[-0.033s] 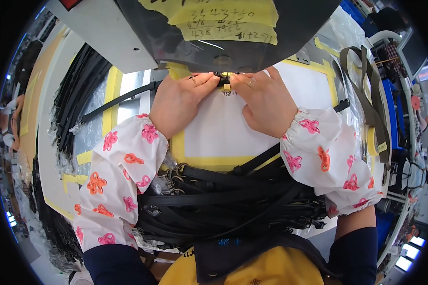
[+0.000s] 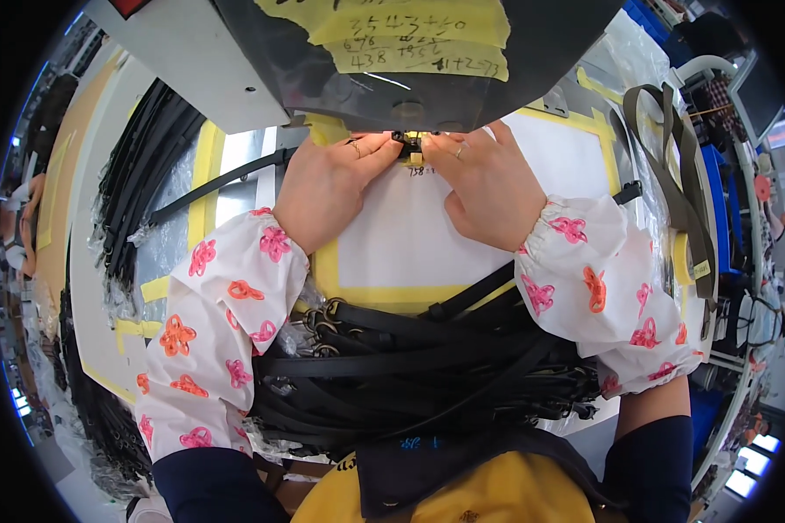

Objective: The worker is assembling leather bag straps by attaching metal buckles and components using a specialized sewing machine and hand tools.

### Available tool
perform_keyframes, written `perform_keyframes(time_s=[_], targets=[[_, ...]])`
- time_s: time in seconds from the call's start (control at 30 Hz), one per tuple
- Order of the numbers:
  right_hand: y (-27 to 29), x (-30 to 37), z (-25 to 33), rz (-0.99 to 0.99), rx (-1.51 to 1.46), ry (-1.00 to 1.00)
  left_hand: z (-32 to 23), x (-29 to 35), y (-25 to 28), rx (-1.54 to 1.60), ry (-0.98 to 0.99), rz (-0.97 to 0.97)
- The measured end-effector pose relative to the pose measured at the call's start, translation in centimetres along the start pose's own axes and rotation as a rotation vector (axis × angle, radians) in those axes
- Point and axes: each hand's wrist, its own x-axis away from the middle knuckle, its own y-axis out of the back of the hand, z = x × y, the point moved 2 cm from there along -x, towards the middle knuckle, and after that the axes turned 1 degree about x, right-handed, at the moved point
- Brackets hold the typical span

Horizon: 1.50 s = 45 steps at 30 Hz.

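Note:
Under the dark head of a machine (image 2: 497, 100), both my hands work close together at a small lit spot. My left hand (image 2: 323, 187) has its fingers pressed together on a black strap (image 2: 222, 181), whose free part runs out to the left. Opposite it, my right hand (image 2: 494, 192) presses its fingertips at the same spot, thumb bent toward the palm. A black strap end (image 2: 626, 193) shows beyond the right wrist. Between the fingertips are small dark machine parts and a yellowish block (image 2: 416, 159). The machine's overhang partly hides the fingertips and the strap there.
A heap of black straps with metal rings (image 2: 392, 366) lies between me and the white work surface (image 2: 427, 253), edged with yellow tape. More black straps (image 2: 153, 174) lie at the left. Olive-grey straps (image 2: 672, 174) and a yellow tape roll (image 2: 682, 259) are at the right.

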Motion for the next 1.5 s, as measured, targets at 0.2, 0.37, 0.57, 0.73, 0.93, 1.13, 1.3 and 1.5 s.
perform_keyframes(time_s=[0.2,0.37,0.57,0.73,0.93,1.13,1.3,1.5], targets=[[0.1,0.1,-0.1,0.017,0.004,0.018,0.0,-0.1,-0.1,0.024,0.007,0.007],[0.0,-0.2,-0.2,0.056,0.031,0.004,-0.1,-0.3,0.1,0.024,0.011,0.040],[0.0,-0.2,-0.3,0.015,0.009,0.019,0.2,-0.1,-0.1,0.013,0.019,0.012],[-0.2,0.1,-0.1,-0.010,0.005,0.023,-0.2,-0.1,-0.1,0.015,0.002,0.005],[-0.3,0.1,-0.2,0.004,-0.002,0.030,-0.2,-0.1,-0.1,0.024,0.021,0.018],[0.3,0.2,0.0,0.034,-0.007,0.038,-0.1,0.4,-0.5,-0.065,-0.012,-0.017],[0.0,0.0,0.0,0.068,-0.011,0.036,0.0,0.6,-0.7,-0.074,0.002,0.003],[0.6,0.2,0.3,0.099,0.023,0.011,-0.6,0.2,-0.1,-0.054,-0.021,-0.014]])
